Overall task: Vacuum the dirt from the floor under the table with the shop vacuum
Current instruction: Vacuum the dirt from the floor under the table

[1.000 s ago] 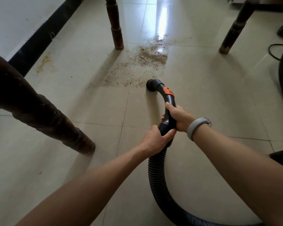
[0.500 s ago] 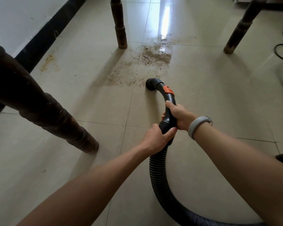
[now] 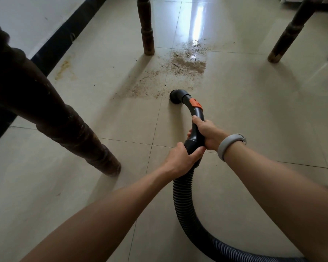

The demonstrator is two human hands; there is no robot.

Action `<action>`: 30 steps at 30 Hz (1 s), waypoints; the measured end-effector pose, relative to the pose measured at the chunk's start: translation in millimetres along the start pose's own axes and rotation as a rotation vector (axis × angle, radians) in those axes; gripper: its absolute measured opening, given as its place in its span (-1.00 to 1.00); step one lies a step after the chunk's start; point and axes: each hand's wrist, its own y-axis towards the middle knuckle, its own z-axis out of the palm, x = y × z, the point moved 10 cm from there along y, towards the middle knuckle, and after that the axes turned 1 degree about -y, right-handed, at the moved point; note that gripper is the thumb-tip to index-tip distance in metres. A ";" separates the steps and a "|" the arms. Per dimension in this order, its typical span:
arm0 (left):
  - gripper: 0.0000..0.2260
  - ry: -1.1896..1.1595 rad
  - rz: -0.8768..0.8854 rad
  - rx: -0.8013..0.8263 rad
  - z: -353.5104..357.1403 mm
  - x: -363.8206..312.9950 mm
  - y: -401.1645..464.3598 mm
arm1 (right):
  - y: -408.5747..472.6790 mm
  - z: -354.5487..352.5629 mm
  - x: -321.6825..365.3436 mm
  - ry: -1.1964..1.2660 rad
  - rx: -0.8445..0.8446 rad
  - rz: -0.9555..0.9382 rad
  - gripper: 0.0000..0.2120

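While both hands clamp the vacuum, the scene reads so:
Grip: left hand (image 3: 180,157) wraps the cuff where the ribbed hose (image 3: 186,201) begins; right hand (image 3: 206,133) curls round the smooth curved wand (image 3: 194,118).
Nozzle: round black mouth (image 3: 175,96) at frame centre, seemingly touching the glossy tile floor (image 3: 254,110).
Dirt: gritty brown patch (image 3: 186,64) just above it.
Hidden: hose cut off at lower edge.
Room: turned wooden table legs (image 3: 74,133) ring open tiles.

Home room: glossy tiled floor (image 3: 235,110), turned wooden table legs (image 3: 147,31), white wall (image 3: 27,17).
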 end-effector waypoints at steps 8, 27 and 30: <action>-0.49 -0.006 -0.011 -0.017 -7.4 3.6 -3.8 | -0.7 10.3 0.4 0.002 0.025 -0.001 -0.70; -0.52 -0.067 -0.029 -0.044 -32.9 12.6 -7.8 | 3.3 39.8 6.3 -0.050 0.037 0.001 -0.68; -0.50 -0.055 -0.038 -0.047 -37.1 16.1 -9.1 | 3.0 45.9 6.1 -0.047 0.041 0.000 -0.71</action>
